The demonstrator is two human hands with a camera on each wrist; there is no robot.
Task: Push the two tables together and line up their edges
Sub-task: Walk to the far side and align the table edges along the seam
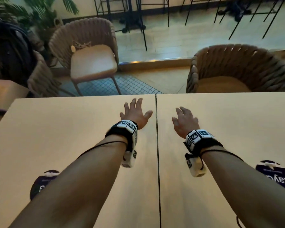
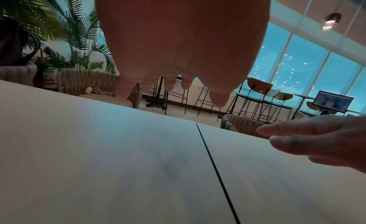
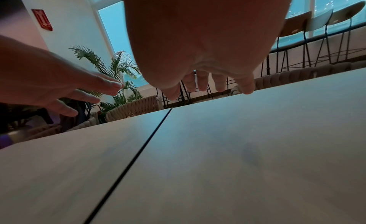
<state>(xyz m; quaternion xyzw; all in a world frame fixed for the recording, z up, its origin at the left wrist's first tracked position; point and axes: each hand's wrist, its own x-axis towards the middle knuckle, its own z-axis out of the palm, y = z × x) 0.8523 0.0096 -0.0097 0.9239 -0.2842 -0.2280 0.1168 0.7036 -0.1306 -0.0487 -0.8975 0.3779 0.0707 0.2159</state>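
Observation:
Two light wooden tables stand side by side, the left table point(image 1: 64, 129) and the right table point(image 1: 237, 120), with only a thin dark seam point(image 1: 157, 137) between them. Their far edges look level in the head view. My left hand point(image 1: 135, 112) hovers over the left table just beside the seam, fingers spread and holding nothing. My right hand point(image 1: 184, 120) hovers over the right table on the seam's other side, fingers spread too. Both wrist views show each palm raised above the tabletop point(image 2: 99, 149) point(image 3: 257, 141), not touching it.
Two woven chairs stand beyond the far edge, one at left point(image 1: 89, 55) and one at right point(image 1: 240, 69). A dark round sticker lies on each table near me, left point(image 1: 41, 183) and right point(image 1: 273, 175). A palm plant point(image 1: 39, 10) and bar stools point(image 1: 237, 14) stand further back.

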